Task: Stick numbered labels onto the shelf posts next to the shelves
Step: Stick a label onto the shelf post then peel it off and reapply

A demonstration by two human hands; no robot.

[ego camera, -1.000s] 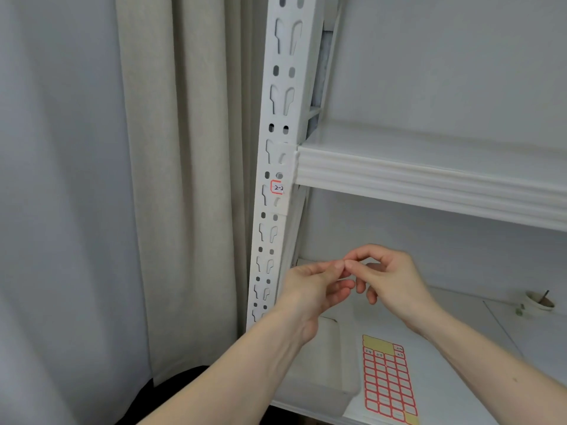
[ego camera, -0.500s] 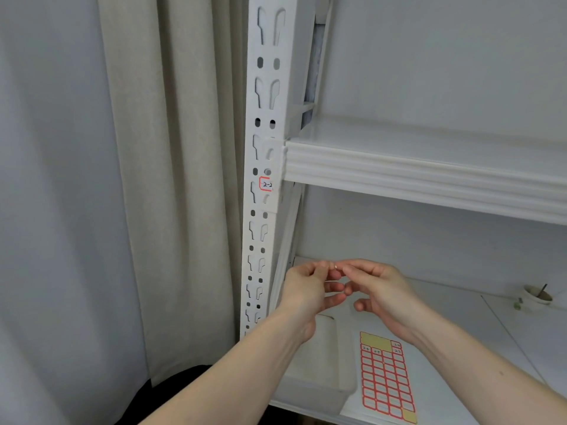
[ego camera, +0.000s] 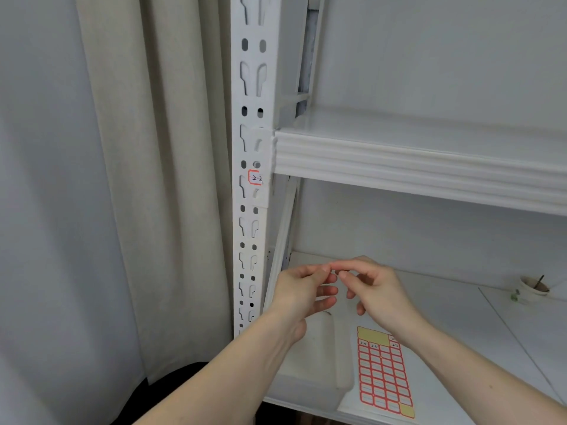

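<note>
A: Where's the label right now?

B: I can't actually see it. The left hand (ego camera: 302, 289) and right hand (ego camera: 372, 286) meet fingertip to fingertip in front of the lower shelf (ego camera: 460, 308), thumbs and forefingers pinched together as if on something tiny, probably a label just peeled. Whether either hand really holds one, I can't tell.

A: How would it handle?

B: My guess is nearly weightless, floppy, and sticky on one side, so it'll curl or cling to skin. Best held by one corner only, keeping the adhesive face clear.

A: And the supply?

B: The label sheet (ego camera: 383, 372), a red-bordered grid on yellow backing, lies flat on that lower shelf beneath the right wrist, beside a white tray (ego camera: 306, 363).

A: Where does it go?

B: On the white perforated shelf post (ego camera: 251, 118). One label marked "2-2" (ego camera: 255, 177) already sits just beside the upper shelf (ego camera: 399, 167) edge. The post's slots leave narrow flat strips, so placement looks fiddly.

A: The room?

B: A beige curtain (ego camera: 147, 179) hangs left of the post; a small cup (ego camera: 532, 288) stands far right.
</note>
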